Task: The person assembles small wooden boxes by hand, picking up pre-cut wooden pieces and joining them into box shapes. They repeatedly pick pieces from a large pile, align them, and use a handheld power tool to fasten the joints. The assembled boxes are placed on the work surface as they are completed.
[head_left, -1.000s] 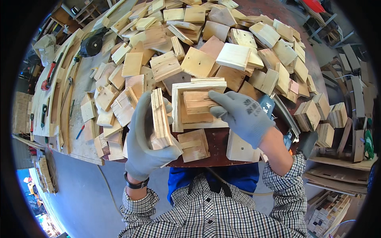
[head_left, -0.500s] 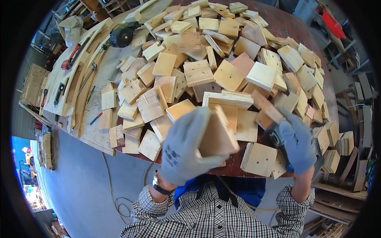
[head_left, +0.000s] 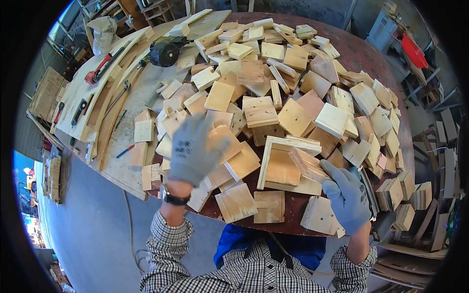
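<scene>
My left hand [head_left: 195, 151], in a grey glove, is over the left part of a heap of square wooden blocks. It is slightly blurred, its fingers spread beside a wooden block [head_left: 225, 142], and it grips nothing visible. My right hand [head_left: 348, 196], gloved too, holds a small wooden block [head_left: 309, 165] between thumb and fingers. This piece is tilted above a corner-shaped wooden assembly [head_left: 276, 168]. Against the right hand's outer side is a dark, metal-edged tool [head_left: 367, 190], mostly hidden, so its kind is unclear. Two blocks, one pale [head_left: 236, 202], lie at the table's near edge.
The dark red table [head_left: 351, 39] carries the heap. On plywood at the left are a black round-bodied tool [head_left: 164, 52], a red-handled tool [head_left: 97, 69], a blue pen-like stick [head_left: 125, 151] and long strips [head_left: 122, 107]. Stacked blocks [head_left: 391, 193] stand at the right.
My left hand has let go of the block it held and moved left, its fingers now spread. The right hand has moved slightly down and left with its wooden block. The view has shifted.
</scene>
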`<state>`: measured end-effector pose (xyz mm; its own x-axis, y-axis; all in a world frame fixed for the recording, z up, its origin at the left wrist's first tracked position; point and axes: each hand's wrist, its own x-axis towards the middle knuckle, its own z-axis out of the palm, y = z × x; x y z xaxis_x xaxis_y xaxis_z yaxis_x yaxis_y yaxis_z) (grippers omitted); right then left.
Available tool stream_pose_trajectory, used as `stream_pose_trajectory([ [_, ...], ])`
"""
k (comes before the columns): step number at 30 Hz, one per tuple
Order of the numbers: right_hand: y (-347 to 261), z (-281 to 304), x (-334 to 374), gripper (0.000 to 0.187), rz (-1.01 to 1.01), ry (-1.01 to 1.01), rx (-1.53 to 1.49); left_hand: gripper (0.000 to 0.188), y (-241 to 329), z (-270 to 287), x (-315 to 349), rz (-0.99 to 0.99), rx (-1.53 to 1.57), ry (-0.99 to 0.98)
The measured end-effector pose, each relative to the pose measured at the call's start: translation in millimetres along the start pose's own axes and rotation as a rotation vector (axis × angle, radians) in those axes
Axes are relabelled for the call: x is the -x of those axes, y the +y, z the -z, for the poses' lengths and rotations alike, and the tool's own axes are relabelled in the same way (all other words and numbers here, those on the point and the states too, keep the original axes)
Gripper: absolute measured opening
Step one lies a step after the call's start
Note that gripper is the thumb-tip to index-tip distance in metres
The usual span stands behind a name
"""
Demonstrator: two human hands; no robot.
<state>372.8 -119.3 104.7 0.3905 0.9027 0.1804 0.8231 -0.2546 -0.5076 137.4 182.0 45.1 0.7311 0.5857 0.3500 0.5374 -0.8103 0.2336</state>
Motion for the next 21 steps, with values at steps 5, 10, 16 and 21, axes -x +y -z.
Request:
stream_pose_trajectory([
  [5, -10, -2, -2, 0.050, -0.014, -0.020, -0.083, 0.080, -95, -6, -57, 0.183, -0.324, -0.202],
  [10, -12, 0, 2, 0.049, -0.039, 0.026, -0.019, 0.099, -104, -32, -96, 0.316, -0.176, -0.493],
  [16, -6, 6, 14, 0.050, -0.094, 0.002, -0.012, 0.077, -114, -44, -111, 0.131, 0.039, -0.186],
  [21, -8, 4, 14, 0.050, -0.081, 0.018, -0.029, 0.080, -60, -61, -144, 0.044, 0.016, -0.276],
])
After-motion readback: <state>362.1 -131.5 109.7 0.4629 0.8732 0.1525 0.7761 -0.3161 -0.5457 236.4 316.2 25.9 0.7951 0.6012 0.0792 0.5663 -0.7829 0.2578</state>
